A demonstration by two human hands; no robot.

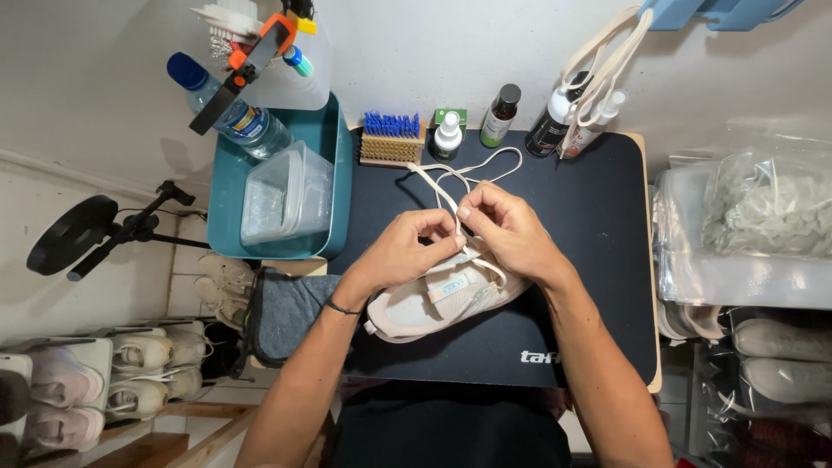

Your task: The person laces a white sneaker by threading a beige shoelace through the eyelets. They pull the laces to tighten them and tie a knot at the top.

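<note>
A pale beige sneaker (433, 303) lies on its side on the black desk mat (589, 260). A cream shoelace (472, 166) runs from the shoe up the mat in loops. My left hand (403, 251) rests on the upper of the shoe, fingers pinching the lace near the eyelets. My right hand (511, 230) sits close beside it, thumb and forefinger closed on the same lace. Both hands hide the eyelet area.
A teal tub (338, 173) holds a clear plastic box (290, 195) and a water bottle (234, 108). A blue-bristled brush (390, 139) and several small bottles (498, 117) line the mat's far edge. Bagged items (763, 217) sit at right; shoes (139, 364) on racks at left.
</note>
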